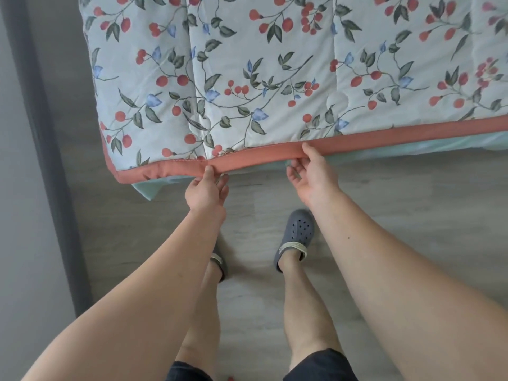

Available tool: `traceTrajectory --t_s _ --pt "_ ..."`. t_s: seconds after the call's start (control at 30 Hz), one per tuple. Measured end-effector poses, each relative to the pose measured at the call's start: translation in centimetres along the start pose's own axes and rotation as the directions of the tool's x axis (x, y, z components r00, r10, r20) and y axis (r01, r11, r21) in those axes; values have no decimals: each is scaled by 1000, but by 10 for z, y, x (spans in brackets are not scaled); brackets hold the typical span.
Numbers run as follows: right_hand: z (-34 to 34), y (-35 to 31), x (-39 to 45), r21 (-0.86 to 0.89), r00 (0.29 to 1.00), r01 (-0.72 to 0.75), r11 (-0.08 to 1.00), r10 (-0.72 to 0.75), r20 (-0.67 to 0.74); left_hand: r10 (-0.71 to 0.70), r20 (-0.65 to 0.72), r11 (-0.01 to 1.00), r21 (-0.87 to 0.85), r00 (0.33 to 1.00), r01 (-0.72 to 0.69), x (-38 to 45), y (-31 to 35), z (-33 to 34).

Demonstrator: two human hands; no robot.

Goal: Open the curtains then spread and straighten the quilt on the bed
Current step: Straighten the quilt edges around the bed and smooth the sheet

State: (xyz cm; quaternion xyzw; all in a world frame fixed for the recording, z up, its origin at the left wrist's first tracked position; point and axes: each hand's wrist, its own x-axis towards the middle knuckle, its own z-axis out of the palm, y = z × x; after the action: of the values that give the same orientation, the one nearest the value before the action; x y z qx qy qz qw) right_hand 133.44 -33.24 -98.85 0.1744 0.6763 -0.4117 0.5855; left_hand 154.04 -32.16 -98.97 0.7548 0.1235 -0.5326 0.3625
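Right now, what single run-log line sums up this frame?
stage: straightening quilt | left hand: pinches quilt border | right hand: pinches same border | quilt: spread on bed, slight dip at the hem between hands | curtains: out of view

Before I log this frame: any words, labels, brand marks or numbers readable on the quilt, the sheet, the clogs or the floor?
None: no text, label, brand or number can be read anywhere.
White quilt with red berries and green leaves: pattern only; its terracotta border, pinched by the left hand and right hand, is plain.
Pale mint sheet: blank.
Grey perforated clog: no legible mark.
Grey wood-look floor: bare grain.
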Motion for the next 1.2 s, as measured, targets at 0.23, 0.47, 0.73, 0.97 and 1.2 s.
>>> traceTrajectory --t_s 0.23,0.47,0.73,0.97,1.2 --pt "-20 -19 8 -163 1000 -21 986 21 -2 6 -104 999 46 995 -1 -3 -5 17" --pt "-81 -80 37 -12 996 21 1000 -22 -82 21 -48 993 115 999 -16 -23 -43 62" --pt "-133 -152 61 170 997 66 983 -59 -46 368 -51 871 368 928 -325 -92 -90 143" --pt "-177 -180 70 86 992 -120 989 117 39 559 620 252 506 551 -825 -156 -124 280" --pt "-211 -233 90 218 1000 2 976 -5 12 274 819 -352 573 503 -740 -133 -166 323"
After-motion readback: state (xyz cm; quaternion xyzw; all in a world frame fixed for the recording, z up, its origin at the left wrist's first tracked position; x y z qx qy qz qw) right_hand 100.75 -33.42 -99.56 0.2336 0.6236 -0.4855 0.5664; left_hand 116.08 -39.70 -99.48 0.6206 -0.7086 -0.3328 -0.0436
